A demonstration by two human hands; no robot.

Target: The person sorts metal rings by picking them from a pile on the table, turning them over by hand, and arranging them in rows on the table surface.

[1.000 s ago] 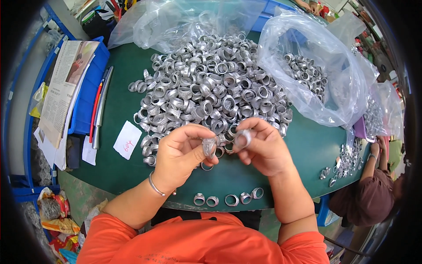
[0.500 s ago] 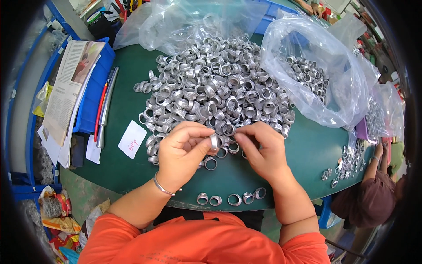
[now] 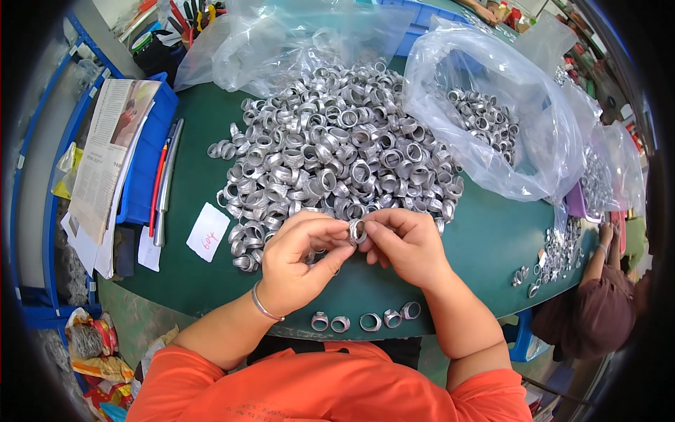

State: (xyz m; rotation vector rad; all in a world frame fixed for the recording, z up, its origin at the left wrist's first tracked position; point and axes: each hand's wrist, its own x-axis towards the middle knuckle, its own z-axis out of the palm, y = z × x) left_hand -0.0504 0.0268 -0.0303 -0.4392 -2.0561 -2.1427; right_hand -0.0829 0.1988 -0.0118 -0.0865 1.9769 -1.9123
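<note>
A: State the latest change.
B: Half a second ago, the left hand (image 3: 299,264) alone presented the ring (image 3: 354,233) nearly edge-on. Now the ring's opening shows, and the right hand (image 3: 411,250) has met its right edge. Judgement: the piece in hand is being turned or handled between both hands.

A: Where is the ring?
B: At frame centre, in front of the lower edge of the ring pile (image 3: 330,155), above the green table (image 3: 478,260).

A: Specify hand pose.
B: Left: forearm from lower left, thumb and forefinger pinching the ring. Right: forearm from lower right, thumb and forefinger together at the ring, remaining fingers curled below. Whether the right also grips it, I cannot tell.

A: Row status?
B: Unchanged. The row of rings (image 3: 363,325) at lower centre counts five, near the table edge, untouched by either hand.
</note>
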